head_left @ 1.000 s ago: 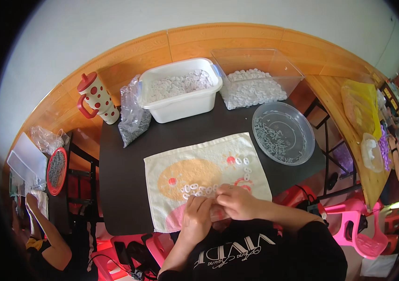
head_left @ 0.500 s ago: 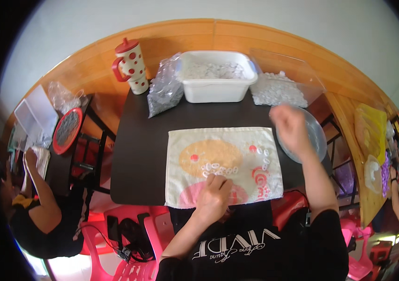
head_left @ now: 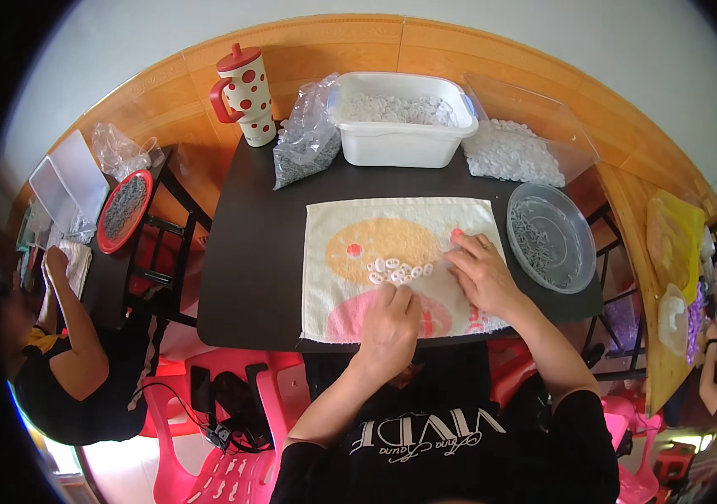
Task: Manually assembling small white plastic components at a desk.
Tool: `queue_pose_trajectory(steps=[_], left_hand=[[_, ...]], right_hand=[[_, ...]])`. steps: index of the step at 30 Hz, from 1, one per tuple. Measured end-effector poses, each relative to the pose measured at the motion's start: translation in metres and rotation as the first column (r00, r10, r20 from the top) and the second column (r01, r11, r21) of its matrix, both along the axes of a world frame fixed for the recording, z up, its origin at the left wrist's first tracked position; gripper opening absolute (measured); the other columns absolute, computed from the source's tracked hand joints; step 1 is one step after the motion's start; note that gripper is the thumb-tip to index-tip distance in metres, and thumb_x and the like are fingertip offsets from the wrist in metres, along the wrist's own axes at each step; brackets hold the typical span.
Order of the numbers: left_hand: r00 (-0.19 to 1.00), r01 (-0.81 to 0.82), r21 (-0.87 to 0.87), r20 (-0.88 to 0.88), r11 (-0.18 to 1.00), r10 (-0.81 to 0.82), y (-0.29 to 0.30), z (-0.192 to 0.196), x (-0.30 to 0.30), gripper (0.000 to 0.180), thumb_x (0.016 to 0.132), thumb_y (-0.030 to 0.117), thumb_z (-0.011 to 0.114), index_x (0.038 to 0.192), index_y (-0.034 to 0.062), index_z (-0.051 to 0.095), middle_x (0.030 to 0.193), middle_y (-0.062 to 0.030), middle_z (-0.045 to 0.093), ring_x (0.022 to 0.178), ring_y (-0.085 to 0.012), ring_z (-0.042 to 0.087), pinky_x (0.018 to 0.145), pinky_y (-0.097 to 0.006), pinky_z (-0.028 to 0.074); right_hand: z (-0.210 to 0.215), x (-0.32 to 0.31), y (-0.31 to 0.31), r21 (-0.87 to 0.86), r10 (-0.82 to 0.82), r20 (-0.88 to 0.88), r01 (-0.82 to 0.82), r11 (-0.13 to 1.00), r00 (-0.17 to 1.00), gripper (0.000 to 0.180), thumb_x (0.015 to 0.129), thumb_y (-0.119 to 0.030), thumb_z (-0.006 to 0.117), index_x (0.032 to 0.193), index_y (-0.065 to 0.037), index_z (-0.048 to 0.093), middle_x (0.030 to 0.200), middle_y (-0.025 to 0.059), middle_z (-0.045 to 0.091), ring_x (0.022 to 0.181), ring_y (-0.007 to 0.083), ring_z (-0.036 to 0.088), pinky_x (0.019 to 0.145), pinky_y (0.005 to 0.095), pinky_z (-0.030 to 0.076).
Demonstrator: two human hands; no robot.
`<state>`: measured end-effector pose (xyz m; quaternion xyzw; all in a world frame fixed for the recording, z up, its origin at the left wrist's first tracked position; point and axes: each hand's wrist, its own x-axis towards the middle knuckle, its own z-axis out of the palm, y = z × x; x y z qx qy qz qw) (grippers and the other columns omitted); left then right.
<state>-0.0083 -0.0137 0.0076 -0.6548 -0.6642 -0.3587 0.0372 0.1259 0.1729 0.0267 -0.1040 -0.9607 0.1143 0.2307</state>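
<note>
Small white oval plastic pieces with holes lie clustered on a printed cream towel. Just below the cluster is my left hand, its fingers curled and pressed together at the nearest pieces; whatever they pinch is hidden. My right hand rests on the towel's right part, palm down, fingers stretched toward the cluster. The towel under this hand is hidden, along with anything lying there.
Along the back stand a spotted tumbler, a bag of grey bits, a white tub of white pieces, and a clear box of more. A round clear dish holds grey bits. Two other people sit at either side.
My right hand has come down from above the round dish onto the towel, over the spot where a few white pieces lay. My left hand stays by the cluster. The view has shifted slightly.
</note>
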Motion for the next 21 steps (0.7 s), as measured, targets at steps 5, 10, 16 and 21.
queue_pose_trajectory(steps=[5,10,16,21], left_hand=[[1.000,0.016,0.029,0.004,0.999,-0.016,-0.012,0.002,0.008,0.029,0.066,-0.004,0.058,0.094,-0.0079,0.063,0.101,-0.0195,0.059,0.090,-0.0366,0.054,0.080,-0.040,0.050],[0.999,0.018,0.071,0.047,0.997,-0.022,-0.015,0.004,0.008,0.027,0.068,-0.005,0.060,0.095,-0.0073,0.064,0.103,-0.0205,0.060,0.091,-0.0369,0.056,0.081,-0.041,0.051],[0.999,0.020,0.125,0.037,0.992,-0.025,-0.016,0.005,0.006,0.022,0.070,-0.006,0.064,0.091,-0.0063,0.066,0.095,-0.0185,0.062,0.087,-0.0363,0.057,0.078,-0.041,0.051],[0.999,-0.019,0.140,0.044,0.990,0.013,-0.014,0.009,0.009,0.018,0.070,-0.003,0.065,0.087,-0.0042,0.065,0.092,-0.0160,0.061,0.085,-0.0337,0.056,0.075,-0.040,0.049]], right_hand=[[0.007,-0.021,-0.015,-0.106,0.091,-0.069,-0.098,0.990,0.993,0.023,0.077,0.004,0.066,0.098,-0.002,0.069,0.114,0.0162,0.060,0.099,0.0352,0.056,0.091,0.0435,0.046],[0.006,-0.039,-0.026,-0.043,0.098,0.044,-0.096,0.994,0.994,0.018,0.077,0.002,0.067,0.093,-0.003,0.070,0.111,0.0140,0.060,0.099,0.0339,0.056,0.090,0.0433,0.045],[0.008,-0.026,-0.015,-0.097,0.192,-0.009,-0.192,0.977,0.981,0.018,0.078,-0.002,0.065,0.093,-0.007,0.074,0.109,0.0130,0.060,0.100,0.0323,0.055,0.087,0.0440,0.043],[0.004,-0.039,-0.018,-0.088,0.111,-0.008,-0.111,0.990,0.994,0.013,0.079,-0.005,0.070,0.092,-0.006,0.073,0.117,0.0144,0.059,0.105,0.0340,0.054,0.090,0.0450,0.045]])
